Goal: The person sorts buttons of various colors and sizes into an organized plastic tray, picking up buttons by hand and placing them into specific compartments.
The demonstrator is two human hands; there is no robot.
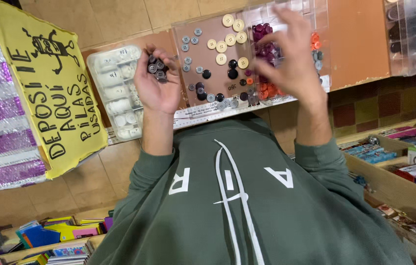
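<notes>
Your left hand (156,81) cups dark buttons (157,68); your right hand (291,51), fingers spread and holding nothing (seemingly), hovers over the clear compartment tray (217,29) at three o'clock.

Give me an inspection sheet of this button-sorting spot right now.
Surface: brown counter, mostly covered.
Job's things: loose round plastic buttons, cream, grey, black and purple, on the counter; clear plastic compartment box holding purple and orange buttons.
Clutter: clear plastic box of white buttons; white ruler along the counter edge.
Grippers: left hand cupped around a cluster of dark buttons; right hand spread over the compartment box, blurred.
Cables: nothing seen.
Surroundings: yellow hand-lettered cardboard sign; wooden shelves of packaged goods; stacked books.
</notes>
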